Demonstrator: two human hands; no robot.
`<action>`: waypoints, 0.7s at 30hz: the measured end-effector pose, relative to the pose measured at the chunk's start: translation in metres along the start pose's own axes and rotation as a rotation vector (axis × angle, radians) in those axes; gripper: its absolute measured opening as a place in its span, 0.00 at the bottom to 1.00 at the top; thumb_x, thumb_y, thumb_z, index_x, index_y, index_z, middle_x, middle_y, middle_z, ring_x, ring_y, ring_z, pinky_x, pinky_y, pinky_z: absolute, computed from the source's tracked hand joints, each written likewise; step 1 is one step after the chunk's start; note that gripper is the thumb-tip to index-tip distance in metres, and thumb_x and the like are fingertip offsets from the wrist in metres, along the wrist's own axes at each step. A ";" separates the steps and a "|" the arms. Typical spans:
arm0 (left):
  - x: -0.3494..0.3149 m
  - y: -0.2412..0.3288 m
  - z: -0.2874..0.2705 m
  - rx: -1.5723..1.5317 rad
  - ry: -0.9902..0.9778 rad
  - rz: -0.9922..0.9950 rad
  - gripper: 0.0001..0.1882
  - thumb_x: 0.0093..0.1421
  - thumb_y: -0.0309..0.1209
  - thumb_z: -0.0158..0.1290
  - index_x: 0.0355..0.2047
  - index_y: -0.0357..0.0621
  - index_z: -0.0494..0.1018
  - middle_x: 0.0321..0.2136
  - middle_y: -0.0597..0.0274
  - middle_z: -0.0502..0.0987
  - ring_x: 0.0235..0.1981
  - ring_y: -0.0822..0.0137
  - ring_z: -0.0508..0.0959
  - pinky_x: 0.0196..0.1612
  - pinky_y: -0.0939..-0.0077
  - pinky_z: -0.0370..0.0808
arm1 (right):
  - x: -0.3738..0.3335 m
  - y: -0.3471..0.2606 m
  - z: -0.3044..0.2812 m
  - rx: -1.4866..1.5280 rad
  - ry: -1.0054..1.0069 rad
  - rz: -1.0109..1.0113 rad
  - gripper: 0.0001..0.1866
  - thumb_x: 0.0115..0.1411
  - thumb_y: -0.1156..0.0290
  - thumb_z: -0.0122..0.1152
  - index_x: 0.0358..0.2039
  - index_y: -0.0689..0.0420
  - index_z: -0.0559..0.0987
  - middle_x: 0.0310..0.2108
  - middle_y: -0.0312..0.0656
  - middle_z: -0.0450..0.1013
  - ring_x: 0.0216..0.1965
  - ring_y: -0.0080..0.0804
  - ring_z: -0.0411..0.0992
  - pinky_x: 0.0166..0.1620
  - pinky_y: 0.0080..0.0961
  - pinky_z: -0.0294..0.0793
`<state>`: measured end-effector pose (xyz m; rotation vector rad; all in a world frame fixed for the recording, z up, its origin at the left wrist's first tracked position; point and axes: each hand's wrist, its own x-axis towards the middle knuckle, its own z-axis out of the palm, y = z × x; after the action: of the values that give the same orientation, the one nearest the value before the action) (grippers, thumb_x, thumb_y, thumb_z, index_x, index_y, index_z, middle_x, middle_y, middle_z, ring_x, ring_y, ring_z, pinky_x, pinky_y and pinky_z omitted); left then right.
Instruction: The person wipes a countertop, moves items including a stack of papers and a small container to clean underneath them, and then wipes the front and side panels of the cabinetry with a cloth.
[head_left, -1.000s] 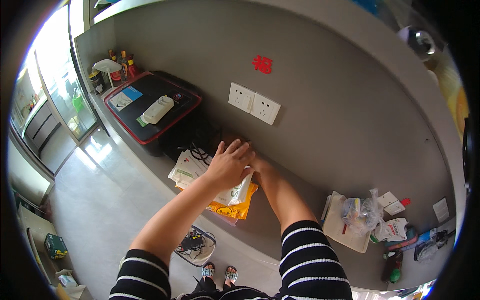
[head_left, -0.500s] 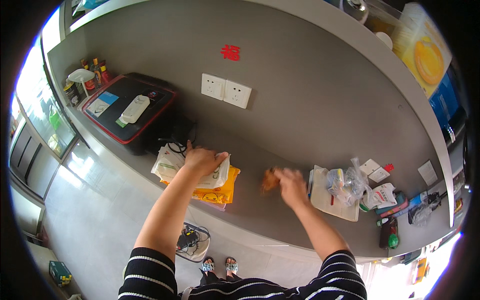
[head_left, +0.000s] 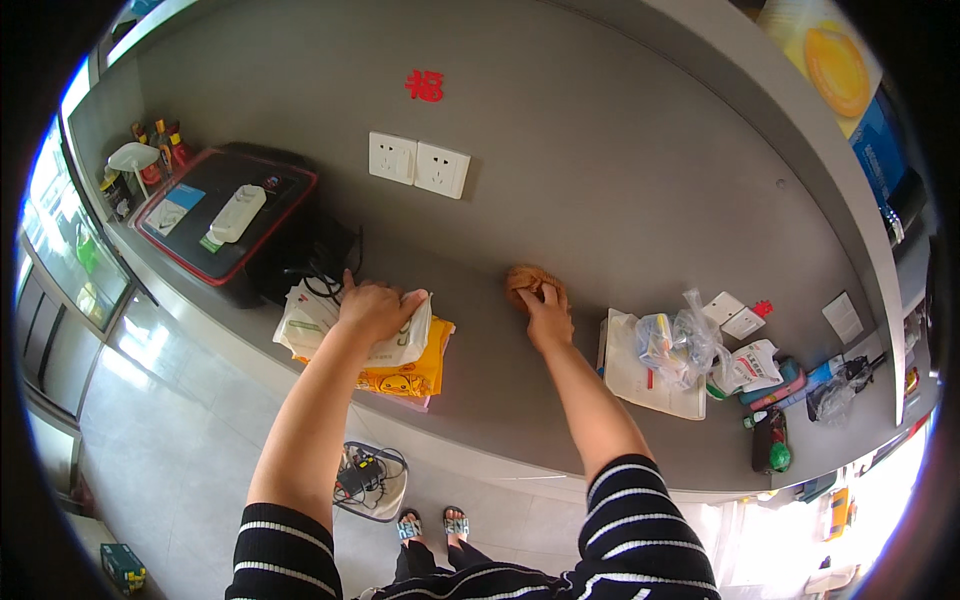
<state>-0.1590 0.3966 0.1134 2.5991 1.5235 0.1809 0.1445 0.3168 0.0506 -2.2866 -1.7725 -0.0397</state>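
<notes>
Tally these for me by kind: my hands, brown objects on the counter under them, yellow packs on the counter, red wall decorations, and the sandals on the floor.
Hands: 2, left hand and right hand
Brown object: 1
Yellow pack: 1
Red wall decorations: 2
Sandals: 2
Total: 8

The bench (head_left: 490, 380) is showing a smooth, matt grey surface. Toward eight o'clock, floor tiles (head_left: 170, 430) are gleaming glossily; toward seven, an orange packet (head_left: 431, 362) is shining like plastic film. Near one o'clock, a brown rounded object (head_left: 527, 278) is looking ribbed, its material unclear. At three, a clear plastic bag (head_left: 704, 350) is glinting, crinkled.
</notes>
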 end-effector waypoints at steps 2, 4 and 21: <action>-0.001 0.001 -0.011 -0.013 -0.052 -0.017 0.37 0.66 0.61 0.25 0.44 0.53 0.80 0.42 0.54 0.80 0.49 0.54 0.77 0.66 0.37 0.45 | 0.010 0.018 -0.023 0.512 -0.200 -0.011 0.21 0.60 0.74 0.56 0.54 0.43 0.77 0.54 0.44 0.71 0.57 0.40 0.67 0.57 0.36 0.67; -0.002 0.003 -0.010 -0.039 -0.068 -0.021 0.37 0.66 0.61 0.25 0.42 0.51 0.80 0.41 0.53 0.81 0.48 0.53 0.78 0.66 0.38 0.45 | 0.017 0.048 -0.054 0.992 -0.335 0.072 0.18 0.63 0.71 0.54 0.54 0.54 0.77 0.52 0.42 0.74 0.53 0.32 0.70 0.57 0.28 0.66; 0.005 0.001 0.001 0.043 -0.095 -0.072 0.42 0.65 0.64 0.21 0.44 0.52 0.80 0.44 0.53 0.80 0.52 0.53 0.75 0.67 0.43 0.45 | -0.162 -0.042 -0.003 0.113 -0.030 -0.461 0.21 0.55 0.63 0.62 0.51 0.41 0.75 0.56 0.43 0.61 0.58 0.53 0.59 0.51 0.53 0.71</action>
<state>-0.1557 0.4000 0.1130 2.5405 1.6018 0.0173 0.0621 0.1719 0.0332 -1.7692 -2.2164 0.0123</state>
